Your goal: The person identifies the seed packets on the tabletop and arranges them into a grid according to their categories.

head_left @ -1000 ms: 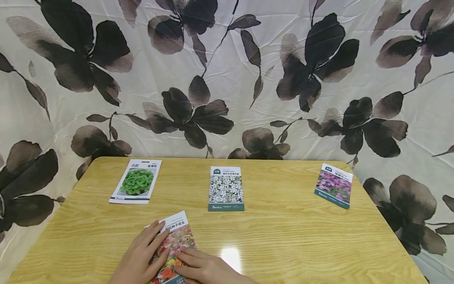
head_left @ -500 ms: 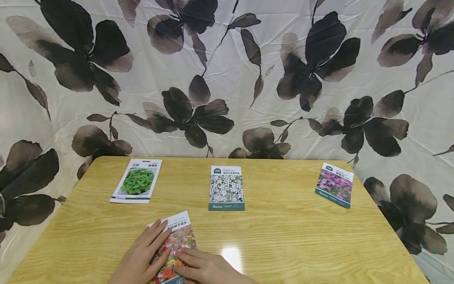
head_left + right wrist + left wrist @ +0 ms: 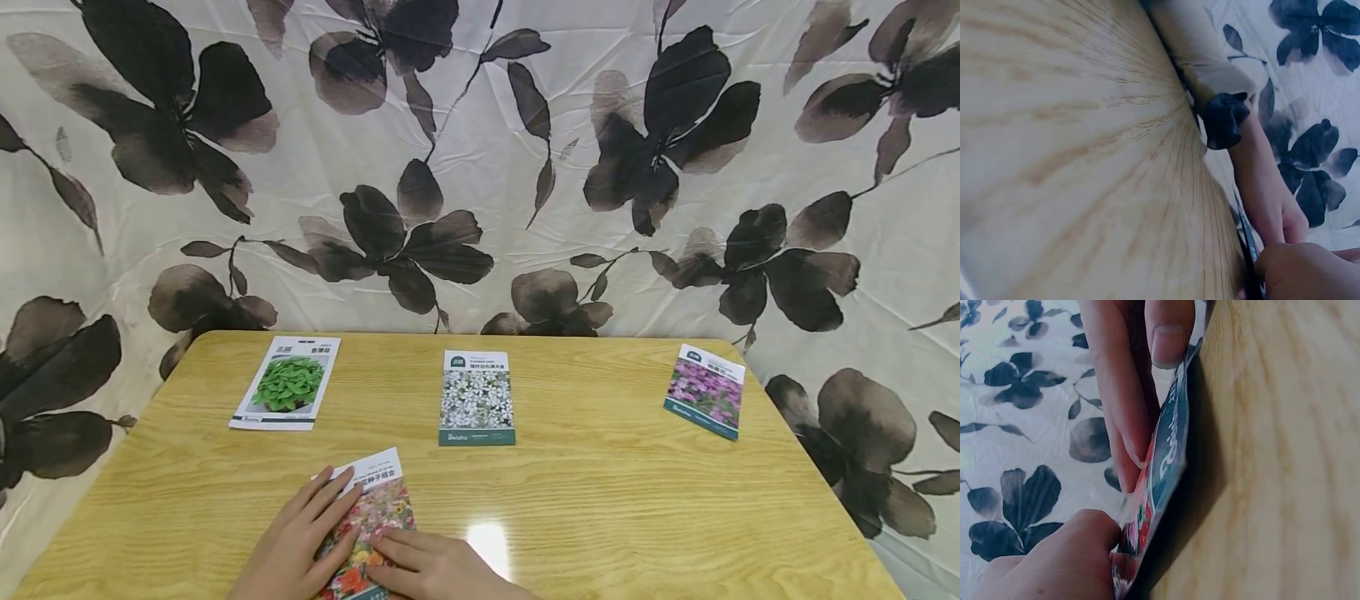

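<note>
A seed packet [image 3: 363, 521] with a printed field of mixed colourful flowers lies tilted near the table's front edge. My left hand [image 3: 296, 542] rests over its left side, fingers extended toward the white top and thumb on the picture. From the right, my right hand [image 3: 435, 567] touches the lower half with its fingertips. In the left wrist view, the packet's dark green bottom edge [image 3: 1169, 450] stands a little off the wood, with a shadow underneath. The right hand's thumb [image 3: 1169, 344] is beside that edge. The right wrist view shows the packet edge-on [image 3: 1247, 231], with both hands at it.
Three more seed packets lie along the back of the wooden table [image 3: 600, 500]: a green-leaf one [image 3: 292, 383] at left, a white-flower one [image 3: 477, 400] in the middle and a purple-flower one [image 3: 705, 392] at right. A floral cloth [image 3: 480, 125] hangs behind.
The mixed-flower packet's top has shifted very slightly to the right since the first frame. Both hands stay on it, and the three back packets are where they were.
</note>
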`<state>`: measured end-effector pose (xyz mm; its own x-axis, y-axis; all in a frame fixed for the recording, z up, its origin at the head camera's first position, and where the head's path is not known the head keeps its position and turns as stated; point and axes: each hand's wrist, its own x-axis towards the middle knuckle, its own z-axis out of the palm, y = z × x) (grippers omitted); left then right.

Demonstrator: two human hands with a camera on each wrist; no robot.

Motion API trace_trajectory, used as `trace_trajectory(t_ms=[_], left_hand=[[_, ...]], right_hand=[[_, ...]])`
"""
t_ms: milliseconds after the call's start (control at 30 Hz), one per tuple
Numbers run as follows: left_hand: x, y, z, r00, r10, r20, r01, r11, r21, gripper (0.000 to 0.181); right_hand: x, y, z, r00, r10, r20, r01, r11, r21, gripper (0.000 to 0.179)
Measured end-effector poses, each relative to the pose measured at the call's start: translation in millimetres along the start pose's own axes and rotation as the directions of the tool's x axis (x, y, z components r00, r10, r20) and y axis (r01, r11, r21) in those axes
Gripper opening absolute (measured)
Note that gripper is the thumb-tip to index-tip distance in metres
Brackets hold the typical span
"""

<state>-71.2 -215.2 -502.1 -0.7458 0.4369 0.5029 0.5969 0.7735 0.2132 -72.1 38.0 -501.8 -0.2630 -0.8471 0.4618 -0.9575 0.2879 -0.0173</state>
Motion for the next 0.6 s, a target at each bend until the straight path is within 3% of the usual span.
trace_trajectory(t_ms=[167, 333, 600], left_hand=[[0.2, 1.3, -2.8, 1.0, -0.019, 0.025, 0.019, 1.0, 0.016, 0.052], [1.0, 2.2, -4.1, 0.998, -0.039, 0.051, 0.037, 0.999, 0.028, 0.053], [0.9, 5.1, -3.9, 0.995, -0.072, 0.073, 0.067, 0.995, 0.072, 0.054]], right_hand=[[1.0, 0.7, -0.5, 0.998, -0.052, -0.028, 0.05, 0.996, -0.069, 0.031], [1.2, 1.2, -1.6, 0.998, -0.066, -0.003, 0.066, 0.994, -0.087, 0.035], [0.5, -1.9, -6.3, 0.999, -0.001, 0.044, 0.0, 1.0, 0.018, 0.033]])
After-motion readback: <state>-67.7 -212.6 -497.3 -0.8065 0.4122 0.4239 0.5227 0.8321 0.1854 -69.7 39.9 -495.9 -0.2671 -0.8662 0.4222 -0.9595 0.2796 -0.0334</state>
